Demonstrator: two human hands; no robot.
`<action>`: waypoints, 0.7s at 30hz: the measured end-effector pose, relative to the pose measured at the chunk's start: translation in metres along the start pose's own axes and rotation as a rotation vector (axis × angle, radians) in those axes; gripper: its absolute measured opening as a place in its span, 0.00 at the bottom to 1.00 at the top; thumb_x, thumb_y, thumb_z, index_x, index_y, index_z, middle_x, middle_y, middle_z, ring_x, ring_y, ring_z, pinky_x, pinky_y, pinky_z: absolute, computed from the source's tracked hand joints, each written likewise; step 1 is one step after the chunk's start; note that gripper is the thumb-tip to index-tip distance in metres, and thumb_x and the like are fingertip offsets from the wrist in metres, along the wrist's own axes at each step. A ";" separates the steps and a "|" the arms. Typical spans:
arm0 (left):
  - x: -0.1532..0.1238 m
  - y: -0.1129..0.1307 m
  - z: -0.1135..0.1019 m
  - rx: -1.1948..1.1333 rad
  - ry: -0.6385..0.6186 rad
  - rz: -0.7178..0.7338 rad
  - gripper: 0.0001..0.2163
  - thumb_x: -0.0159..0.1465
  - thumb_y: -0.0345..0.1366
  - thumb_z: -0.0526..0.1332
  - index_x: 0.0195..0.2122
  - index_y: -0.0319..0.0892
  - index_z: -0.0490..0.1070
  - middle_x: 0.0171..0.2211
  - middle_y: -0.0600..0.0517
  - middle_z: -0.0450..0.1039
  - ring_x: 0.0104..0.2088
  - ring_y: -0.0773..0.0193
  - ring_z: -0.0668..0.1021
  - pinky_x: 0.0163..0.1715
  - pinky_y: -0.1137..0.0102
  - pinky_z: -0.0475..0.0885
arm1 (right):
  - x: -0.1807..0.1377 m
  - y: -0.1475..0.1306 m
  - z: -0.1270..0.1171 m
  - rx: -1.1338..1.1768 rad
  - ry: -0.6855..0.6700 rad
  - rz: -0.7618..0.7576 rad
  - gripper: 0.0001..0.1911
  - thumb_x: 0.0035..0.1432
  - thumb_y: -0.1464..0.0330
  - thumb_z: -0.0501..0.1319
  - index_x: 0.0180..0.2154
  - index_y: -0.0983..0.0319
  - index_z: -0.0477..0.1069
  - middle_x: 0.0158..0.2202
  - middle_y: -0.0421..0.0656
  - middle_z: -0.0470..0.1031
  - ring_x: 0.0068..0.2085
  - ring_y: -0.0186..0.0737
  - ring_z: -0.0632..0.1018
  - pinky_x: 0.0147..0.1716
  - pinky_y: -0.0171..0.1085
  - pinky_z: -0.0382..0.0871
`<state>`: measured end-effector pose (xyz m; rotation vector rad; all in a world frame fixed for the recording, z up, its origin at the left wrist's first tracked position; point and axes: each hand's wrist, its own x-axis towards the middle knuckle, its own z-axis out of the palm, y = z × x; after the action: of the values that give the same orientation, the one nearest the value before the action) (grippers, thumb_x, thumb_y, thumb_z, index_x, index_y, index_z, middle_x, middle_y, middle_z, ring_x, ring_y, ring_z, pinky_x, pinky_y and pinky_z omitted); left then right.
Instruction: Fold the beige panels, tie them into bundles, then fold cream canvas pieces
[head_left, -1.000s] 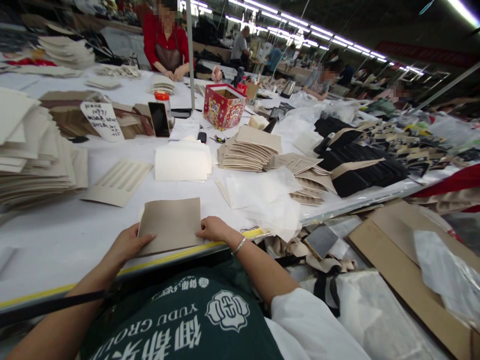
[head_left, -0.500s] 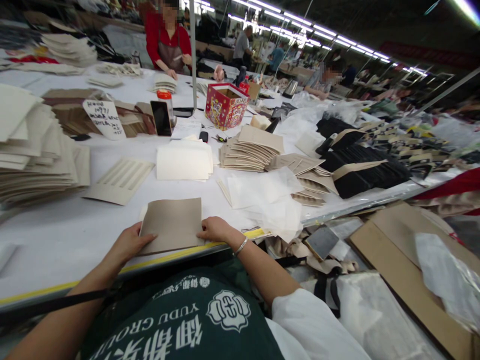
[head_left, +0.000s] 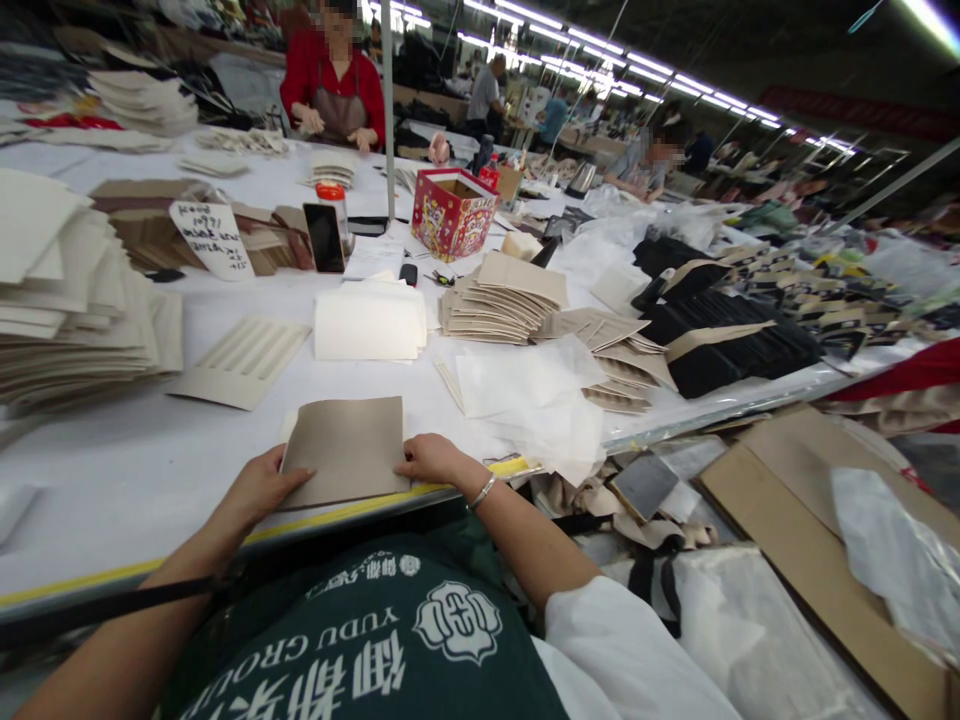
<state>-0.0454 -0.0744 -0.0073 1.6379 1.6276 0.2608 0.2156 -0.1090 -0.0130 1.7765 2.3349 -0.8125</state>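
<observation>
A taupe rectangular panel (head_left: 349, 448), seemingly leather or a similar sheet, lies at the table's front edge with a sliver of white sheet showing under its left side. My left hand (head_left: 266, 482) grips its lower left edge, thumb on top and fingers underneath. At the right edge, my right hand (head_left: 431, 460) pinches the panel between thumb and fingers. Beyond it are a stack of white sheets (head_left: 369, 325) and a cream panel with raised strips (head_left: 241, 360). Thin translucent sheets (head_left: 525, 385) lie to the right of my right hand.
Tall cream stacks (head_left: 75, 300) stand at left. Taupe panels (head_left: 499, 300) are piled behind, near a red box (head_left: 454, 212) and a propped phone (head_left: 324, 238). Black pieces (head_left: 727, 335) lie at right. Across the table stands a person in red (head_left: 334, 90). Cardboard (head_left: 817, 540) sits below the table edge.
Both my hands and the panel stay practically still. The person across the table has drawn one hand back to the left.
</observation>
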 end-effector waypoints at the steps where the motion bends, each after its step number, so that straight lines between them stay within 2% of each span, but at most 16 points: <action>1: 0.000 0.000 0.000 -0.003 -0.003 0.000 0.22 0.45 0.50 0.58 0.36 0.40 0.69 0.32 0.47 0.77 0.34 0.50 0.78 0.32 0.66 0.73 | 0.000 0.000 0.000 0.000 -0.001 0.002 0.16 0.54 0.59 0.55 0.34 0.64 0.74 0.36 0.47 0.77 0.34 0.41 0.75 0.27 0.33 0.59; 16: 0.003 -0.003 0.001 -0.017 -0.004 -0.003 0.22 0.44 0.50 0.58 0.37 0.40 0.69 0.32 0.47 0.77 0.35 0.49 0.78 0.32 0.65 0.73 | -0.002 -0.003 0.006 -0.027 0.017 0.004 0.16 0.55 0.59 0.55 0.35 0.63 0.74 0.36 0.47 0.77 0.36 0.42 0.76 0.27 0.33 0.60; 21: 0.003 -0.003 -0.007 0.024 -0.038 0.075 0.26 0.43 0.51 0.58 0.38 0.38 0.69 0.35 0.46 0.77 0.38 0.48 0.77 0.36 0.65 0.72 | -0.002 -0.005 0.008 -0.049 0.016 0.027 0.16 0.55 0.60 0.54 0.37 0.63 0.74 0.37 0.48 0.76 0.37 0.43 0.75 0.30 0.34 0.61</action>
<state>-0.0518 -0.0691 -0.0054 1.7143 1.5485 0.2469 0.2098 -0.1157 -0.0169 1.7974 2.3141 -0.7336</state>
